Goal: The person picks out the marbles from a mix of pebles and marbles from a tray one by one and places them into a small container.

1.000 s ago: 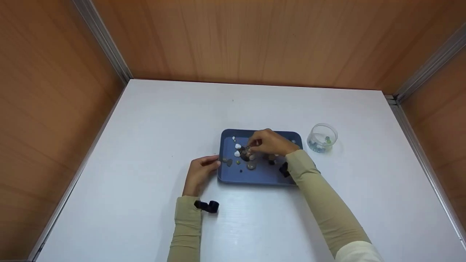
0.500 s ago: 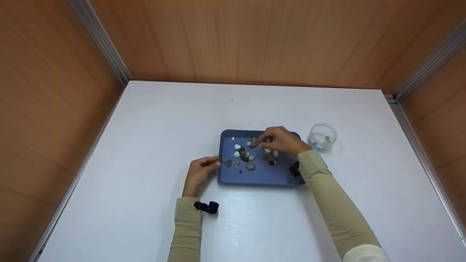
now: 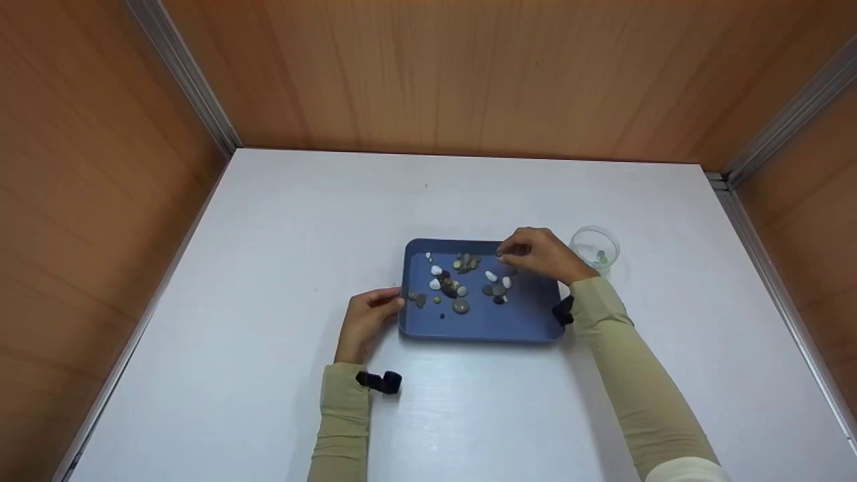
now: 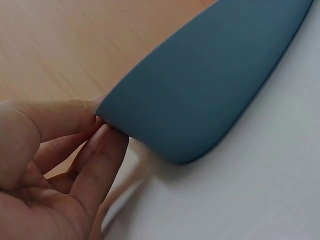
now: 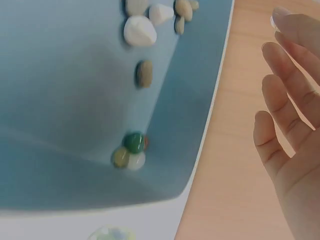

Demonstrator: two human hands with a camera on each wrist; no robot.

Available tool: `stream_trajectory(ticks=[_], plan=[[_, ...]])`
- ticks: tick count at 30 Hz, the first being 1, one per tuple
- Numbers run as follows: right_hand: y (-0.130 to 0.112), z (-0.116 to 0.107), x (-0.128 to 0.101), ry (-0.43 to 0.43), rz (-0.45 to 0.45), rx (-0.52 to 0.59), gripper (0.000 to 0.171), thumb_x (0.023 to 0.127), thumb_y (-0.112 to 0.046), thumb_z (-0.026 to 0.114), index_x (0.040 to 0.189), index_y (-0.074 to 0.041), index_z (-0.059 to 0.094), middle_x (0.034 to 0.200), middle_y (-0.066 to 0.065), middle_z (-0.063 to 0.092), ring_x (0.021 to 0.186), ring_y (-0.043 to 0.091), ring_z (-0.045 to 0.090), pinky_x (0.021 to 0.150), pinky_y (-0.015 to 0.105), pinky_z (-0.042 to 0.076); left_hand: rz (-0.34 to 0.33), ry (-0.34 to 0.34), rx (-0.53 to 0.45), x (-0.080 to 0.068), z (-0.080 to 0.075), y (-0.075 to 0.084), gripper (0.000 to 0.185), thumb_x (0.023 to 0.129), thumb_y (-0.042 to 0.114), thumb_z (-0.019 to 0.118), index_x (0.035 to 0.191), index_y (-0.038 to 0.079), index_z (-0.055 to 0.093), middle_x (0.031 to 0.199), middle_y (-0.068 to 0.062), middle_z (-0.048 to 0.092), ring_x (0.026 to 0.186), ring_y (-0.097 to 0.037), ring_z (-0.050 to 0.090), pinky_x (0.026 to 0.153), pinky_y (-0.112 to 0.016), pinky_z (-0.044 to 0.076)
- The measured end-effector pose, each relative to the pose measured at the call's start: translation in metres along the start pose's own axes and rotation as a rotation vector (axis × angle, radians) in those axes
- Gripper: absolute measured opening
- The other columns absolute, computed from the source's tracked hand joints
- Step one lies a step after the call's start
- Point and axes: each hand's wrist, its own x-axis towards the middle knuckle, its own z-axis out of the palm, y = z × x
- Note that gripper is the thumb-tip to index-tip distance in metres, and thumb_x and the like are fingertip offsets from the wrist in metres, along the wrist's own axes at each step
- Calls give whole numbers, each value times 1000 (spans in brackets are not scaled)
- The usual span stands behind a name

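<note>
Resting on the white table (image 3: 268, 268), a blue tray (image 3: 529, 314) holds scattered pebbles (image 3: 460, 306) and glass beads (image 5: 129, 150). A clear cup (image 3: 594, 249) stands just beside its far right corner. The left hand (image 3: 367, 316) pinches the tray's left rim between thumb and fingers. The right hand (image 3: 543, 254) hovers over the tray's far right corner, fingertips apparently together on something small; what it pinches cannot be told.

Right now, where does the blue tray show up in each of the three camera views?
Head: blue tray at the table's middle, pebbles inside.
Left wrist: its underside and corner fill the upper right, the left hand pinching the corner.
Right wrist: fills the left.
Shared landmark: the white pebbles.
</note>
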Motion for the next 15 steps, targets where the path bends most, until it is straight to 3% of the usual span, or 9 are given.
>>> stream_trajectory(ticks=[15], plan=[[26,-26,-27,125,73,-50,16,87,-19,71,101,-12,75,89,1,68,80,14,55,68,26,45,-13,-14,-32,0,-3,-2,32,82,6,74,114,2,69,119,-15,66,103,-17,62,88,-28,54]])
